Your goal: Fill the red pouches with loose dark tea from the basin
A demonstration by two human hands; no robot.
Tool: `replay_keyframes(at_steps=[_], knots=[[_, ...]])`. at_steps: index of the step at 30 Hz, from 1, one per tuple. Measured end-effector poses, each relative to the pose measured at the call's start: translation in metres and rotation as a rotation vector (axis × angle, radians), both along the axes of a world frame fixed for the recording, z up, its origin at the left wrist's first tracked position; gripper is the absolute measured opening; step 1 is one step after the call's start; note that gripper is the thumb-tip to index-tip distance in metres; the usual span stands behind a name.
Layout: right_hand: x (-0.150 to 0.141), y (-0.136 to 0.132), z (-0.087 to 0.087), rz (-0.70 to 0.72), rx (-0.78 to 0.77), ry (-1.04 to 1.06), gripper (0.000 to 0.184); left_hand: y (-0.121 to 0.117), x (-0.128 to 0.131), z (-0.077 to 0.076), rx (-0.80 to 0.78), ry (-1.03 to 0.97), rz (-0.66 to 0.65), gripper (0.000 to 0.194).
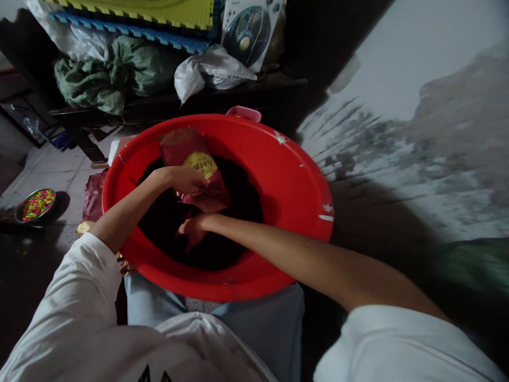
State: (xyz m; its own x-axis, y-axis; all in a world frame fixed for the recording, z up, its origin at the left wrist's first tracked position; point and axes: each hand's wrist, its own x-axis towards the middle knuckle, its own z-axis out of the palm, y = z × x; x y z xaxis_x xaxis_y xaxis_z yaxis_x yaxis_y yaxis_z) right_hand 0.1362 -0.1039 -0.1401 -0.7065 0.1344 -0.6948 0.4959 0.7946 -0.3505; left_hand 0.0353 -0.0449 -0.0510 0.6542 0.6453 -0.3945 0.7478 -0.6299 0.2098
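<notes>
A wide red plastic basin point(288, 178) sits on my lap, holding a heap of dark, crumbly material point(238, 199). My left hand point(185, 180) grips a red foil bag point(177, 148) with a yellow label point(201, 164), holding it tilted above the heap. My right hand point(194, 228) is just below the bag, low over the dark material, with its fingers curled. I cannot tell whether it holds anything.
Beside the basin on the tiled floor are a metal bowl of bright multicoloured pieces point(36, 205) and a dark red bag point(93, 196). Behind it are a green sack point(107, 74), a white plastic bag point(210, 71) and a boxed appliance point(250, 32). A stained wall point(417, 148) runs along the right.
</notes>
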Motion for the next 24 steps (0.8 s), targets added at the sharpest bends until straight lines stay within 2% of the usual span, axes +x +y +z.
replay_keyframes(at_steps=[3, 5, 9, 12, 16, 18, 20, 22, 24], knots=[[0.004, 0.003, 0.008, -0.001, -0.012, -0.028, 0.091, -0.005, 0.004, -0.002, -0.344, 0.089, 0.138, 0.055], [0.009, 0.005, 0.017, -0.006, -0.058, -0.067, 0.094, -0.007, 0.005, -0.001, -0.375, 0.096, 0.184, 0.062], [0.029, 0.014, 0.041, -0.083, -0.123, -0.125, 0.092, -0.003, 0.005, -0.002, -0.229, 0.051, 0.160, 0.064], [0.049, 0.026, 0.060, -0.172, -0.032, -0.086, 0.076, 0.003, 0.004, -0.006, -0.135, 0.019, 0.101, 0.059], [0.073, 0.039, 0.077, -0.393, 0.099, -0.053, 0.053, 0.005, 0.006, -0.007, 0.070, -0.015, 0.004, 0.049], [0.081, 0.043, 0.082, -0.483, 0.156, -0.001, 0.040, 0.001, 0.009, -0.003, 0.159, -0.056, 0.028, 0.045], [0.087, 0.046, 0.086, -0.594, 0.252, 0.063, 0.036, -0.004, 0.013, 0.000, 0.269, -0.147, 0.098, 0.045], [0.091, 0.052, 0.087, -0.699, 0.386, 0.157, 0.041, -0.009, 0.017, 0.003, 0.376, -0.277, 0.161, 0.046], [0.095, 0.059, 0.085, -0.734, 0.491, 0.283, 0.048, -0.011, 0.019, 0.004, 0.428, -0.382, 0.185, 0.049]])
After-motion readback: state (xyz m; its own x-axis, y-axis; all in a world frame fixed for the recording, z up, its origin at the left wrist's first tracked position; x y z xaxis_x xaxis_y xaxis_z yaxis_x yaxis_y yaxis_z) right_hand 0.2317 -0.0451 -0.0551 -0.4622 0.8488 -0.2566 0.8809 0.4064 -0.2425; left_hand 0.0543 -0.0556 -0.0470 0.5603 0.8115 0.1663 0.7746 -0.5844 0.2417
